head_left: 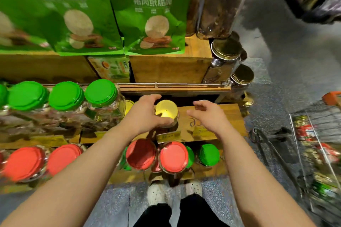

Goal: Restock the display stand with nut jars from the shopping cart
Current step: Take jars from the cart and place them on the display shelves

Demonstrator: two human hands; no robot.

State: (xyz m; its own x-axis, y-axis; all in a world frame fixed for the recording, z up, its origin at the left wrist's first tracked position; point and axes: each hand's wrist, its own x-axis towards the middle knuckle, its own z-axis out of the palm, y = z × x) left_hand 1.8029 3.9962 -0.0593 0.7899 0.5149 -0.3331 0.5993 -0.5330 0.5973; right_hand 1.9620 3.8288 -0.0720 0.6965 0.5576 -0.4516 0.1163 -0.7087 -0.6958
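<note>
Fingers [147,97] of the left hand [142,114] curl round the yellow-lid jar [167,110] on the middle shelf [221,116]. Right hand [206,114] hovers just beside, fingers apart, holding nothing. Best: seat the jar flat, nudge it left toward its neighbours, release cleanly, then reach to the cart [317,134].

Both bare forearms reach forward, side by side. The left hand [145,114] is curled, its fingers [154,97] arched above and its thumb hooked below. The right hand [207,114] hangs just beside it, palm turned inward, fingers loosely bent and holding nothing.
</note>
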